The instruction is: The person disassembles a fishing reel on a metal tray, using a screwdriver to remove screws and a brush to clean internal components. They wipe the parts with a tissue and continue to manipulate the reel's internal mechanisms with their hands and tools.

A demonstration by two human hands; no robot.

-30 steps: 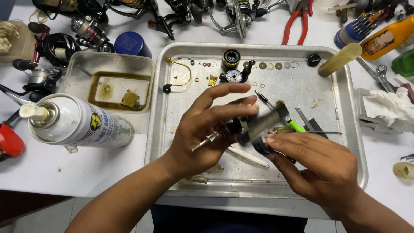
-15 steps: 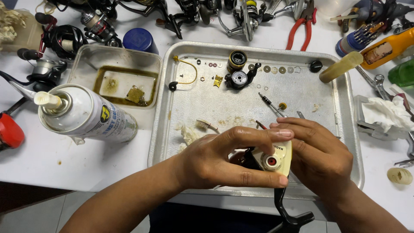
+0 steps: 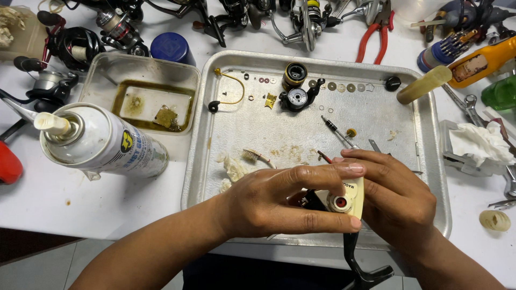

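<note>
Both hands hold a cream-coloured fishing reel body [image 3: 344,198] with a red round cap, over the near edge of a metal tray [image 3: 215,113]. My left hand [image 3: 279,201] wraps it from the left, fingers across its top and bottom. My right hand [image 3: 398,201] grips it from the right. A black handle arm [image 3: 360,266] hangs down from the reel toward me. Small reel parts lie at the tray's far side: a black spool [image 3: 294,74], a black housing [image 3: 297,98], washers [image 3: 341,86] and a wire bail [image 3: 228,91].
A white spray can [image 3: 102,142] lies left of the tray beside a small tin with brown liquid [image 3: 142,99]. A toothbrush [image 3: 255,157] and cotton scraps [image 3: 232,167] sit on the tray. Other reels [image 3: 75,45], red pliers [image 3: 373,40], screwdrivers [image 3: 446,48] and a tissue [image 3: 478,142] surround it.
The hands dropped from mid-tray to its near edge with the reel body, turning it so the cream side with the red cap faces up. The handle arm now hangs downward.
</note>
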